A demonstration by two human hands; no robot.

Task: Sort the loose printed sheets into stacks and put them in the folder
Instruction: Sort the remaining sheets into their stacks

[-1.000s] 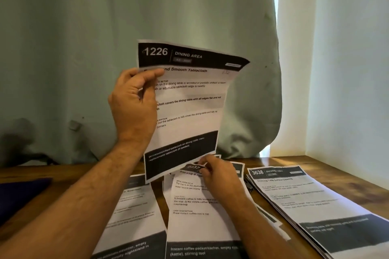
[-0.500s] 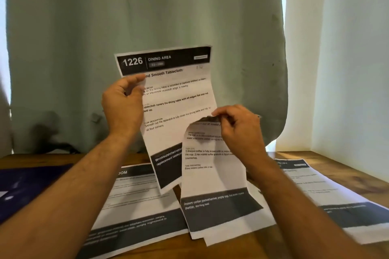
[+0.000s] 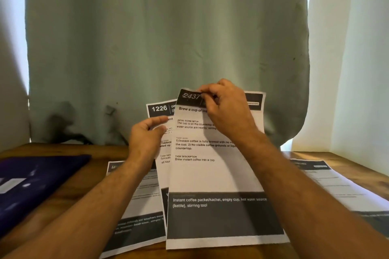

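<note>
I am pinching sheet 2437 (image 3: pixel 212 170) at its 12 o'clock edge with my right hand (image 3: pixel 226 109), left hand (image 3: pixel 145 139) gripping sheet 1226 (image 3: pixel 159 108) behind; both are limp, light, crease-prone, hanging above the bench (image 3: pixel 69 193).

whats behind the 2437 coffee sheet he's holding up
Behind the white printed sheet numbered 2437 stands the white sheet numbered 1226, held by the left hand. Only its left strip shows; the rest is covered.
</note>
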